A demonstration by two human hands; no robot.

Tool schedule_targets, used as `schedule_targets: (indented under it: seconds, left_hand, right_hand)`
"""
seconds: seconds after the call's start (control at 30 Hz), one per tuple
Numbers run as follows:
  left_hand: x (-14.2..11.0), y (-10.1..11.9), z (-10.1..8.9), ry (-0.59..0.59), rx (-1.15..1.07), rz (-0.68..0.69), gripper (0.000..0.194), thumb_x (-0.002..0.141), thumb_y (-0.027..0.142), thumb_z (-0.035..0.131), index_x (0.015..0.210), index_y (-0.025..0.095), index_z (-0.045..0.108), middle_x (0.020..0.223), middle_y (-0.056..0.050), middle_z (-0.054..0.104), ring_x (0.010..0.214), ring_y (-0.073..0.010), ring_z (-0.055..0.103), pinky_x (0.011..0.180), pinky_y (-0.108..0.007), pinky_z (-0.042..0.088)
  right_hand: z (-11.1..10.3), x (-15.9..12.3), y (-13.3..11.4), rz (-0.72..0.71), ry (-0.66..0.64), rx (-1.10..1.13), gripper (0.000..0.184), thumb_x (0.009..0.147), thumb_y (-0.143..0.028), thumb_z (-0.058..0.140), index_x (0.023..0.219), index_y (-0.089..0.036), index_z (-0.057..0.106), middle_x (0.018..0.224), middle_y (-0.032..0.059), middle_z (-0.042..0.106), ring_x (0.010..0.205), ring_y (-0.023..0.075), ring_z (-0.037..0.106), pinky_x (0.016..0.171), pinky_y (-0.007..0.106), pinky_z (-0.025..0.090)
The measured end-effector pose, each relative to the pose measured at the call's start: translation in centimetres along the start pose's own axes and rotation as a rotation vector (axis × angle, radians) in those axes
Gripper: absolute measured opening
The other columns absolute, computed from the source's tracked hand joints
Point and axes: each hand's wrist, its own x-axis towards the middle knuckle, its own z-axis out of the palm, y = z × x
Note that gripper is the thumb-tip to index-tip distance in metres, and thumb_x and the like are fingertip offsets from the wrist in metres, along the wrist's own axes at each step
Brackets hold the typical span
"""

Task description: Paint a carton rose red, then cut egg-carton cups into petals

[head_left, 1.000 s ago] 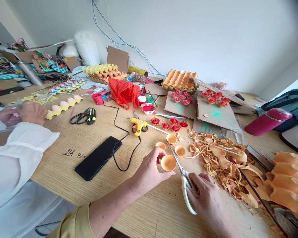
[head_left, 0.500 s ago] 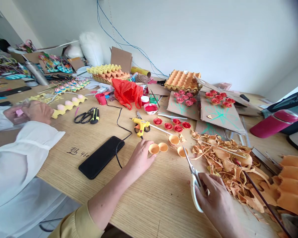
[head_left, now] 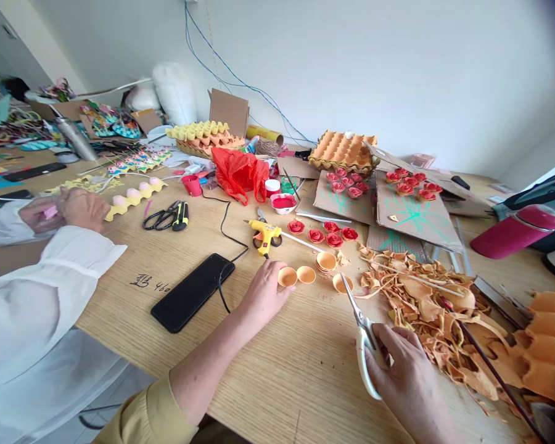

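Note:
My left hand point(head_left: 269, 290) rests on the table with thumb and fingers closed on the left side of a small orange egg-carton cup point(head_left: 287, 277). A second cup point(head_left: 306, 275) sits right beside that one. In my right hand point(head_left: 404, 364) is a pair of scissors point(head_left: 361, 324) with white handles. Their blades point away from me, and the tips reach the near rim of another orange cup point(head_left: 340, 283). Behind it stands a small stack of cups point(head_left: 326, 261). Several red paper-like roses point(head_left: 333, 239) lie farther back.
Orange carton scraps point(head_left: 425, 296) heap on the right. A yellow glue gun point(head_left: 264, 235), a black phone point(head_left: 192, 293) and its cable lie ahead and left. Red paint point(head_left: 283, 202) stands behind. At left, another person's hands point(head_left: 81, 209) hold something pink.
The view has shifted slightly, so the table things appear a little farther right. Both of my hands keep nearly the same place and hold.

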Motion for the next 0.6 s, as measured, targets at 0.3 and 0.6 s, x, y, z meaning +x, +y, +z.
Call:
schedule_targets:
  seconds: [0.3,0.6]
  left_hand:
    - [-0.1,-0.3,0.2,-0.038,0.088,-0.033,0.045,0.081,0.015,0.070,0.122,0.018,0.053,0.118,-0.012,0.058,0.115,-0.0291,0.059,0.102,-0.049,0.049]
    - [-0.5,1.3,-0.5,0.085,0.048,0.105,0.044,0.083,0.015,0.069,0.123,0.025,0.054,0.119,-0.008,0.057,0.115,-0.0273,0.057,0.102,-0.048,0.049]
  right_hand:
    - [0.0,0.0,0.0,0.011,-0.008,0.006,0.027,0.096,-0.044,0.056,0.079,-0.024,0.049,0.063,-0.0023,0.052,0.068,0.0184,0.054,0.071,0.031,0.045]
    - [-0.5,0.1,-0.1,0.081,0.058,0.069,0.028,0.095,-0.043,0.057,0.075,-0.024,0.050,0.065,-0.0014,0.056,0.066,0.0176,0.052,0.067,0.029,0.043]
